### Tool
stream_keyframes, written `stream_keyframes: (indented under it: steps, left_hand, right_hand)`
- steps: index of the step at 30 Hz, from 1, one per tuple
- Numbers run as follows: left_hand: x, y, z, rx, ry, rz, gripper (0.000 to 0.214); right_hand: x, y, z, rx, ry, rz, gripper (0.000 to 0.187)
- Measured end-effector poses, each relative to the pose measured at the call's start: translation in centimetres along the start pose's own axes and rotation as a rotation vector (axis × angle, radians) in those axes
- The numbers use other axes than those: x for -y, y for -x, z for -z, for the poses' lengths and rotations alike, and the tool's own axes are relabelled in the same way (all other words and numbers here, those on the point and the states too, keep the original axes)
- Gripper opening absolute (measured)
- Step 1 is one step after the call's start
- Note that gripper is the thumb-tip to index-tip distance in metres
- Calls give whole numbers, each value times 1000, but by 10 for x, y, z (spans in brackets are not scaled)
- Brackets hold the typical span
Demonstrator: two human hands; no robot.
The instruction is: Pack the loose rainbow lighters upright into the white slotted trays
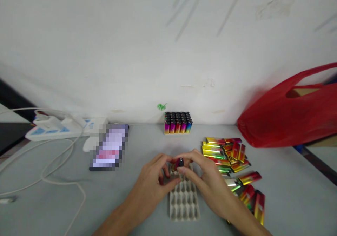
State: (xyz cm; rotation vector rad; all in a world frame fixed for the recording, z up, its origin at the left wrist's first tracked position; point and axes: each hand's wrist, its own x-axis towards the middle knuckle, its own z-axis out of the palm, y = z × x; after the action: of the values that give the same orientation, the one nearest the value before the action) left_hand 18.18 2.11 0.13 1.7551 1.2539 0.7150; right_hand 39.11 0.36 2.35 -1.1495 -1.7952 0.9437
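A lighter [180,162] with a black top and a red body is between my two hands, over the far end of a pale tray [184,213]. My right hand [204,174] is closed on it, with thumb and forefinger at its top. My left hand [154,179] curls its fingers at the lighter's left side, its thumb reaching over the tray; the exact contact is partly hidden. Rows of small slots show in the near part of the tray, and my fingers cover the far part. A pile of shiny red, yellow and green lighters [214,151] lies beside my right hand.
Several multicoloured lighters stand upright in a block [178,123] against the wall. On the left are a blurred phone [110,146], a white power strip [52,132] and loose white cables [43,176]. A red bag [276,120] stands at the right back.
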Motion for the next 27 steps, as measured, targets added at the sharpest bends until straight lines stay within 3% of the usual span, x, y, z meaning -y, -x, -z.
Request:
stream_keyframes:
  steps: [17, 22, 24, 27]
  left_hand:
    - [3, 0, 0, 17, -9, -3, 29]
    - [0, 0, -1, -1, -29, -43, 18]
    - [1, 0, -1, -14, -36, -49, 15]
    - [1, 0, -2, -22, -39, -35, 23]
  right_hand:
    - [-2, 0, -3, -7, 128, 52, 16]
    - [-1, 3, -5, 8, 114, 49, 32]
    - [-1, 5, -6, -4, 87, 26, 39]
    - [-6, 3, -1, -79, 151, 23, 32]
